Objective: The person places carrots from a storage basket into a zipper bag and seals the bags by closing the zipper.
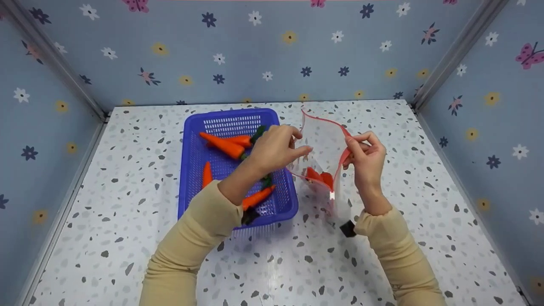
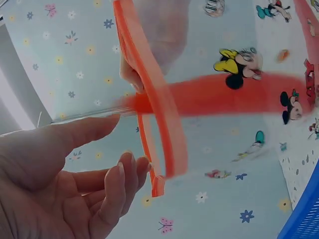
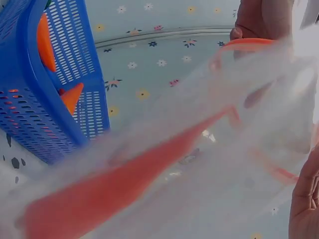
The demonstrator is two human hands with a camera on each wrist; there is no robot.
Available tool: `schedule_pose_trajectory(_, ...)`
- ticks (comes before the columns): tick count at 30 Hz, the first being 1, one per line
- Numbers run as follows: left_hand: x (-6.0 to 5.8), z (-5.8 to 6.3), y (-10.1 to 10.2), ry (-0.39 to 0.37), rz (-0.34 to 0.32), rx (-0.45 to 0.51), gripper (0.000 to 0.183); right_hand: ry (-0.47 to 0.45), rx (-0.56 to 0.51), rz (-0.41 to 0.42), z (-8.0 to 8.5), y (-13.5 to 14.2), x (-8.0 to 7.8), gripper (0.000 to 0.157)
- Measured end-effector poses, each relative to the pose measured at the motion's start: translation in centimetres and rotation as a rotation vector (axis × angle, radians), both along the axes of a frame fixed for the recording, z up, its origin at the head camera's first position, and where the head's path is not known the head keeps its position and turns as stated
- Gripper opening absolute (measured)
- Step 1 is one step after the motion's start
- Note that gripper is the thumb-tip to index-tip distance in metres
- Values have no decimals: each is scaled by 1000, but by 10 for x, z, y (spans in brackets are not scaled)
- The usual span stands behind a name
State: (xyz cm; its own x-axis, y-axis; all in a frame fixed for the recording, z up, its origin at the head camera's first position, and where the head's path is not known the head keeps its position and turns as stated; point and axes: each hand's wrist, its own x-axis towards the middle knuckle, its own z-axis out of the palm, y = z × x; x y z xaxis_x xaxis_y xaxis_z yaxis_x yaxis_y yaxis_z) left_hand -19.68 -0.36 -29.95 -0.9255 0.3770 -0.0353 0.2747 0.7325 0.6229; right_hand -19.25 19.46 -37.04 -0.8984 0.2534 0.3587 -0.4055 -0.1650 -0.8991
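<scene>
Hanging between the two hands, the clear orange-rimmed plastic zip bag (image 1: 325,148) (mouth spread) is pinched by left hand (image 1: 274,146) and right hand (image 1: 367,159), beside the blue plastic basket (image 1: 191,170).

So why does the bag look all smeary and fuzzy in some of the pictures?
Right wrist view: the bag sits very close to the lens, so it smears into milky blur, while the basket stays sharper. Left wrist view: its orange rim is soft. Head view: everything is crisp, with a small glare spot on the bag.

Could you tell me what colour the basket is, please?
The basket is blue; head view.
</scene>
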Motion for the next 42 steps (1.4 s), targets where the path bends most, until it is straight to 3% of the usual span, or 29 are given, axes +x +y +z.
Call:
schedule_pose_trajectory(7,-4,-12,-13,65,56,125,32,22,20,-33,1,2,0,9)
schedule_pose_trajectory(15,-22,-35,-37,80,161,243,27,63,-17,-25,0,4,1,7)
schedule_pose_trajectory(28,-56,-71,-71,-52,383,378,30,85,-44,-20,-3,6,1,13)
schedule_pose_trajectory(36,-71,-94,-80,-127,522,339,41,68,-34,-20,-4,6,1,13)
schedule_pose_trajectory(38,-76,-102,-82,-156,557,331,43,70,-42,-17,-4,6,1,11)
schedule_pose_trajectory(41,-90,-123,-89,-204,602,338,47,73,-33,-20,-5,5,1,8)
schedule_pose_trajectory(42,-101,-140,-94,-186,614,329,49,76,-36,-16,-5,5,1,8)
